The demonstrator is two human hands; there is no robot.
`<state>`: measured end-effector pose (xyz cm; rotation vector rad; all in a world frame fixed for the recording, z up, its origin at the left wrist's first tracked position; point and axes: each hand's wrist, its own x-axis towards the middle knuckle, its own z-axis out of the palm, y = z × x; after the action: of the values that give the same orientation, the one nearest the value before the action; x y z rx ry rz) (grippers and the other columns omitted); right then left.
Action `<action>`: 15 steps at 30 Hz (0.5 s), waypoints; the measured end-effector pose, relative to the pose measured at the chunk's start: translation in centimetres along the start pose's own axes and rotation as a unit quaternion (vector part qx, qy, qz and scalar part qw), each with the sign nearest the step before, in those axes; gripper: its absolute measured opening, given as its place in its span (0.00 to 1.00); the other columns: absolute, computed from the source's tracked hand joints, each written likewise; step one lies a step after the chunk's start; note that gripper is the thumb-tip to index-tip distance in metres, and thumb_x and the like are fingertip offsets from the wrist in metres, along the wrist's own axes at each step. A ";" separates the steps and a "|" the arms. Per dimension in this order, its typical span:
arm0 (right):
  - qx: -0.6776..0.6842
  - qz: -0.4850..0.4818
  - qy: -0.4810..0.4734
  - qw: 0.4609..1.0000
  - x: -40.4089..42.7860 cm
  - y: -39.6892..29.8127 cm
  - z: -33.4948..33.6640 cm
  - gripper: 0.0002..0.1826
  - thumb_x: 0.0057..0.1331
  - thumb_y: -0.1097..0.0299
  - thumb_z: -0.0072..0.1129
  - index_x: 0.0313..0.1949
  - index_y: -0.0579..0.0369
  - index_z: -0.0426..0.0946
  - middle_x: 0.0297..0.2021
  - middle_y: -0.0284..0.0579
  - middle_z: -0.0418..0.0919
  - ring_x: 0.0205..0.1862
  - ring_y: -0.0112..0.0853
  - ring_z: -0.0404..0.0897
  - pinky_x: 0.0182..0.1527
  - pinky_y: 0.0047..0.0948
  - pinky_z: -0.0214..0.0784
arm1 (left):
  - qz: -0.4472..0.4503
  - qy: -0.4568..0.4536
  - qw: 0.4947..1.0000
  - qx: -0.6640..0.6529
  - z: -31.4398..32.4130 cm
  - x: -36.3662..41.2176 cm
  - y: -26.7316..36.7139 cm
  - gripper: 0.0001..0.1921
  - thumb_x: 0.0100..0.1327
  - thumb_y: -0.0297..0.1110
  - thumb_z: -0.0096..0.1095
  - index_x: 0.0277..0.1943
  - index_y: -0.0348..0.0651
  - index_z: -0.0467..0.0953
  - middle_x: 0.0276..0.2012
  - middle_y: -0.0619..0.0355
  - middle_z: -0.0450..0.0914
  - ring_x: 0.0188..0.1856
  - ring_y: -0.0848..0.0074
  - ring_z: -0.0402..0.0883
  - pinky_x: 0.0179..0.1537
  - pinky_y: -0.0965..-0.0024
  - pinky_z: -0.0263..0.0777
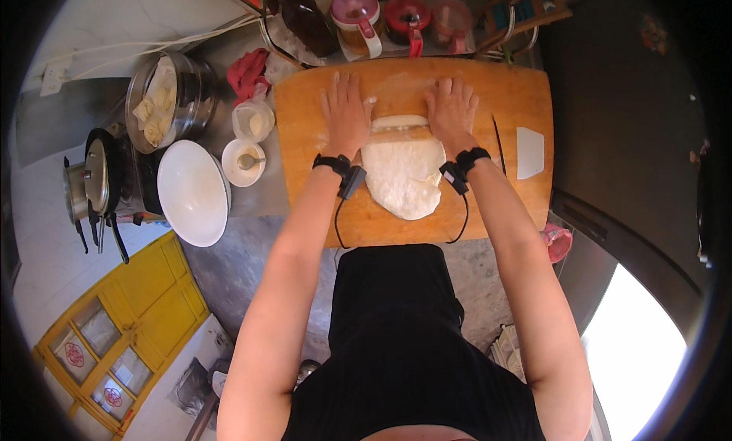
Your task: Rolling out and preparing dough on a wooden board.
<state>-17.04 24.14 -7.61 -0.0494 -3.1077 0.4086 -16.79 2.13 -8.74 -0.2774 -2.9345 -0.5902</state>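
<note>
A slab of white dough (403, 175) lies on a floured wooden board (309, 206) in front of me. Across its far part runs a wooden rolling pin (400, 134), with a strip of dough showing beyond it. My left hand (347, 115) is laid flat over the pin's left end, fingers stretched forward. Over the right end, my right hand (453, 110) rests palm down with its fingers extended. Both palms hide the ends of the pin. To the right of my right hand are a thin dark stick (499, 143) and a white dough scraper (530, 153).
Left of the board stand a white bowl with a spoon (227, 166), a plastic tub (243, 123), a large white bowl (191, 195) and a metal steamer (197, 98) holding shaped dough. Lidded pitchers (354, 18) and a dark bottle (309, 26) line the back. Cables hang from both wrist straps.
</note>
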 end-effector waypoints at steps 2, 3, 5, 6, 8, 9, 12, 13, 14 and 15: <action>0.012 -0.015 0.020 1.000 1.0 -0.2 0.1 0.23 0.69 0.53 0.54 0.57 0.53 0.69 0.57 0.52 0.70 0.59 0.49 0.65 0.59 0.49 0.55 | 0.006 0.005 1.000 0.011 -0.1 0.8 -0.2 0.30 0.72 0.41 0.54 0.71 0.37 0.59 0.73 0.44 0.59 0.76 0.50 0.51 0.74 0.43 0.43; 0.011 -0.013 0.018 1.000 1.1 -0.1 0.4 0.23 0.69 0.53 0.54 0.57 0.53 0.69 0.57 0.52 0.70 0.59 0.49 0.65 0.59 0.49 0.55 | 0.006 0.003 1.000 0.010 -0.3 1.0 0.0 0.30 0.72 0.41 0.54 0.71 0.37 0.59 0.73 0.44 0.59 0.76 0.50 0.51 0.74 0.43 0.43; -0.008 -0.033 0.068 0.997 0.7 0.2 0.8 0.28 0.70 0.50 0.52 0.63 0.52 0.65 0.64 0.54 0.65 0.67 0.49 0.60 0.64 0.52 0.51 | -0.022 -0.034 0.999 -0.006 -0.9 0.9 0.7 0.33 0.72 0.44 0.54 0.74 0.36 0.56 0.75 0.45 0.56 0.78 0.53 0.49 0.75 0.44 0.41; -0.007 -0.033 0.065 0.997 -0.1 0.1 0.7 0.28 0.70 0.50 0.52 0.63 0.52 0.65 0.64 0.54 0.65 0.67 0.49 0.60 0.64 0.52 0.51 | -0.023 -0.036 0.999 -0.006 -1.1 0.2 0.7 0.33 0.72 0.44 0.54 0.74 0.36 0.56 0.75 0.45 0.56 0.78 0.53 0.49 0.75 0.44 0.41; 0.025 -0.054 0.055 0.997 -2.4 0.1 0.4 0.36 0.71 0.48 0.50 0.70 0.55 0.58 0.71 0.55 0.57 0.75 0.49 0.51 0.70 0.53 0.44 | 0.004 -0.064 0.997 0.032 -1.7 -1.7 0.9 0.37 0.71 0.46 0.54 0.76 0.36 0.52 0.76 0.45 0.53 0.79 0.56 0.46 0.75 0.45 0.39; 0.026 -0.027 0.005 0.999 -3.9 0.3 0.2 0.41 0.70 0.47 0.51 0.74 0.57 0.51 0.76 0.53 0.50 0.78 0.46 0.45 0.73 0.54 0.40 | 0.006 -0.066 0.997 0.032 -2.2 -2.7 1.3 0.37 0.71 0.46 0.54 0.76 0.36 0.52 0.76 0.45 0.53 0.79 0.56 0.46 0.75 0.45 0.39; 0.024 -0.037 -0.009 0.999 -8.3 0.6 -1.0 0.41 0.70 0.49 0.50 0.75 0.56 0.50 0.76 0.52 0.51 0.78 0.45 0.44 0.73 0.54 0.39 | 0.048 -0.117 0.991 0.045 -3.7 -6.5 2.6 0.38 0.71 0.44 0.55 0.76 0.35 0.51 0.77 0.44 0.52 0.79 0.55 0.46 0.75 0.46 0.40; 0.028 -0.049 -0.026 0.998 -9.7 0.6 -1.2 0.40 0.70 0.50 0.50 0.75 0.56 0.52 0.76 0.53 0.52 0.78 0.46 0.45 0.73 0.55 0.40 | 0.046 -0.127 0.990 0.035 -3.7 -7.9 2.7 0.38 0.70 0.44 0.55 0.76 0.35 0.52 0.77 0.43 0.52 0.79 0.54 0.47 0.75 0.45 0.40; 0.032 -0.061 -0.042 0.997 -11.0 0.6 -1.4 0.38 0.70 0.51 0.50 0.74 0.56 0.54 0.75 0.53 0.53 0.78 0.46 0.46 0.73 0.55 0.40 | 0.044 -0.136 0.989 0.024 -3.8 -9.2 2.7 0.37 0.69 0.43 0.56 0.75 0.34 0.53 0.76 0.43 0.52 0.78 0.52 0.47 0.75 0.45 0.41; 0.031 -0.059 -0.042 0.997 -12.3 0.6 -1.7 0.38 0.70 0.51 0.50 0.74 0.56 0.54 0.75 0.53 0.53 0.78 0.46 0.46 0.73 0.55 0.40 | 0.046 -0.137 0.989 0.024 -4.2 -10.4 3.0 0.37 0.69 0.43 0.56 0.75 0.34 0.53 0.76 0.43 0.52 0.78 0.52 0.47 0.75 0.45 0.41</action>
<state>-4.70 24.74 -6.17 0.1563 -3.1555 0.5176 -5.62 1.62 -5.54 -0.5239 -3.1706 -0.5054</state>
